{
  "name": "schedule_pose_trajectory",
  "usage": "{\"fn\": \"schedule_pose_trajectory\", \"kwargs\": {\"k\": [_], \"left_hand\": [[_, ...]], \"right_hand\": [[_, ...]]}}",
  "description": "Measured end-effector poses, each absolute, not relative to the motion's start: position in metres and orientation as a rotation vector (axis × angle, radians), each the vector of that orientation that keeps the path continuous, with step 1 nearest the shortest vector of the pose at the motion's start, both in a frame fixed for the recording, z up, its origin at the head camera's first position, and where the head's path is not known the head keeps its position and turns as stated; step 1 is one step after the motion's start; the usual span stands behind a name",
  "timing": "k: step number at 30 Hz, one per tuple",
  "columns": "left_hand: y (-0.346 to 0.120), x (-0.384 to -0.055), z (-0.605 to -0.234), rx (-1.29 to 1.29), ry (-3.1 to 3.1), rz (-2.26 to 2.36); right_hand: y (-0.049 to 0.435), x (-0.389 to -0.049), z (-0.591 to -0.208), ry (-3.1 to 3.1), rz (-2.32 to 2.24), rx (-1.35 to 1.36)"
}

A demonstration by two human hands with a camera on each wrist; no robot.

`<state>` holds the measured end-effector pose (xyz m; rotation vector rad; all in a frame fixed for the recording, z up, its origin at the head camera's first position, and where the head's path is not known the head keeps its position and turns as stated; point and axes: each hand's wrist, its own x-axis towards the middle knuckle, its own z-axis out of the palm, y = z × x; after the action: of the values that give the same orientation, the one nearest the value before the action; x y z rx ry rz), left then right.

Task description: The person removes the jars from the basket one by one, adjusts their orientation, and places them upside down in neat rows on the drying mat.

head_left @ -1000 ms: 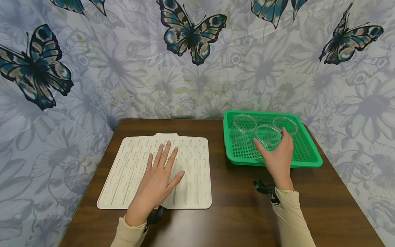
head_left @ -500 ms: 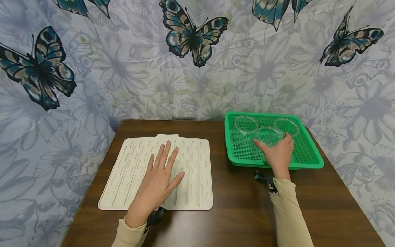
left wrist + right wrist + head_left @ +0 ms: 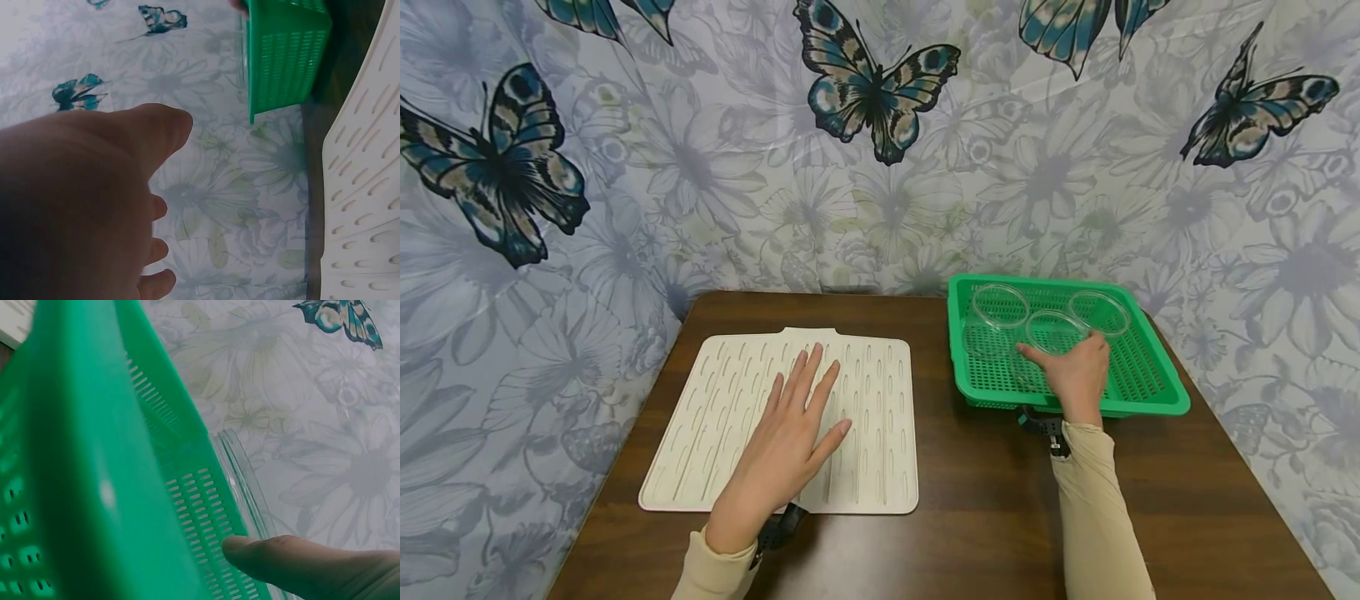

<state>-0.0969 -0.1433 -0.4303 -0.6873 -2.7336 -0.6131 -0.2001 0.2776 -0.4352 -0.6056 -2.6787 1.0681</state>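
Observation:
My left hand (image 3: 786, 442) lies palm down with spread, straight fingers over an off-white ridged drying mat (image 3: 880, 433); whether it touches the mat is hard to tell. Inside a green slotted plastic basket (image 3: 1150, 379), my right hand (image 3: 1078, 375) grips the front clear round container (image 3: 1056, 325), thumb on its left and curled fingers on its right. Two more clear containers stand behind it, a left one (image 3: 1000, 305) and a right one (image 3: 1101, 312). In the right wrist view, the thumb (image 3: 262, 556) lies beside clear rims (image 3: 240, 472); the basket wall hides the other fingers.
The mat and basket sit side by side on a brown wooden table (image 3: 977, 517), with a strip of bare wood between them. Behind it hangs a grey floral cloth (image 3: 722, 208) with butterflies. Each wrist wears a black camera, the right one (image 3: 1037, 421) near the basket's front edge.
My right hand has moved slightly lower around the front container, its fingers curling in. The left hand has stayed almost still. The whole view has shifted a little.

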Motion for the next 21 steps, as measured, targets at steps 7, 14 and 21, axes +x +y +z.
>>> {"fn": "schedule_pose_trajectory", "kwargs": {"k": [7,14,21], "left_hand": [[-0.145,-0.099,-0.430,-0.685,-2.714,-0.573],[-0.148,-0.098,-0.429,-0.682,-2.717,-0.582],[-0.151,-0.097,-0.430,-0.684,-2.671,-0.552]], "right_hand": [[0.282,-0.203,-0.433,-2.761,1.098,-0.623],[0.280,-0.199,-0.430,-2.721,1.131,-0.648],[0.273,-0.185,-0.423,-2.613,1.135,-0.601]]}}
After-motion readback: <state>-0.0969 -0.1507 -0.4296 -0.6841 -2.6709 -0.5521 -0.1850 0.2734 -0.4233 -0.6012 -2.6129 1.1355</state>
